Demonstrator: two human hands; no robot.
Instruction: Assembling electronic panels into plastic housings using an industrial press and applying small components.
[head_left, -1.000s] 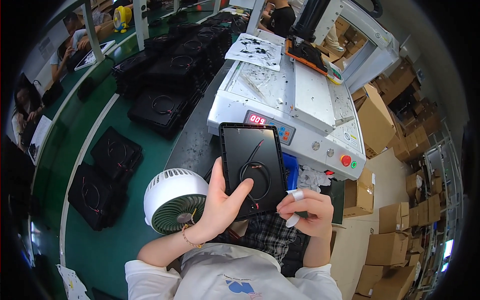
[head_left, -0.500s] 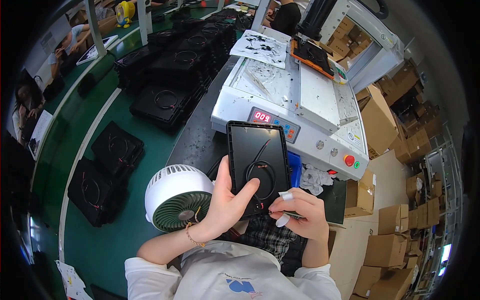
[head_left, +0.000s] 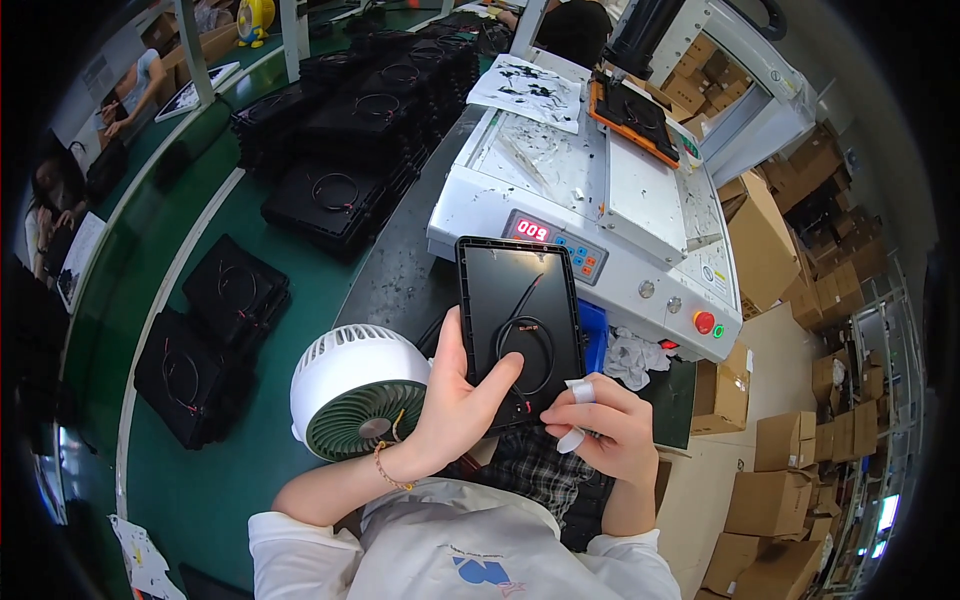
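Observation:
My left hand (head_left: 448,410) grips a black rectangular plastic case (head_left: 483,290) by its left side, thumb laid across its face. Inside the raised rim lies a coiled black cable (head_left: 551,352), which the thumb presses down. One cable end points up toward the top of the case; a small red wire bit shows near the bottom. At the lower right corner of the case is my right hand (head_left: 612,425), with white tape around two fingers. Its fingertips are pinched together, and what they hold, if anything, is too small to make out.
A white fan (head_left: 358,385) stands left of my forearm. Ahead is a white press machine (head_left: 480,205) with an orange fixture (head_left: 632,125) holding a black part. Stacks of similar black cases (head_left: 325,195) sit on the green bench (head_left: 300,290). Cardboard boxes (head_left: 770,500) are on the right.
The view has shifted slightly. My right fingertips have drawn a little closer together at the case's lower right corner; my left hand keeps the same grip.

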